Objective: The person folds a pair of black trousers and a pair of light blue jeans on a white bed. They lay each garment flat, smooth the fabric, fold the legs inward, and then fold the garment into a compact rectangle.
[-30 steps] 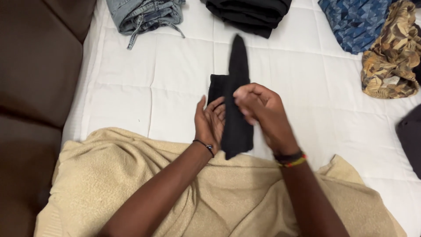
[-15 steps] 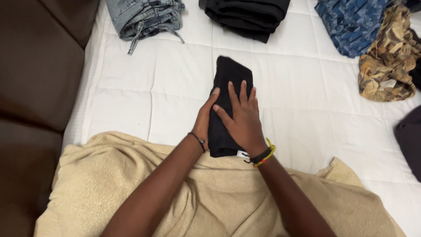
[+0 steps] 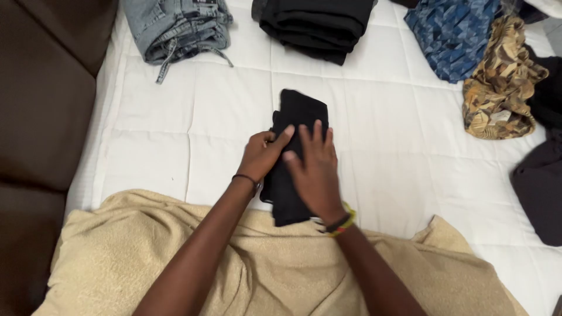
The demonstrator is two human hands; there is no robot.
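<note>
Both hands press a folded black garment flat on the white bed.

The black garment (image 3: 295,161) lies lengthwise on the white bed (image 3: 386,146), its near end touching the tan blanket (image 3: 263,263). Half a second ago both hands lay stacked on its middle; now the left hand (image 3: 263,153) has shifted to the garment's left edge, fingers curled on the cloth, while the right hand (image 3: 313,169) stays flat on top, fingers spread, gripping nothing. A second ago the garment was raised with one strip sticking up. Beyond the garment lie folded jeans (image 3: 175,26) to its far left, a black stack (image 3: 316,23) straight ahead, and patterned clothes (image 3: 497,82) to its right.
</note>
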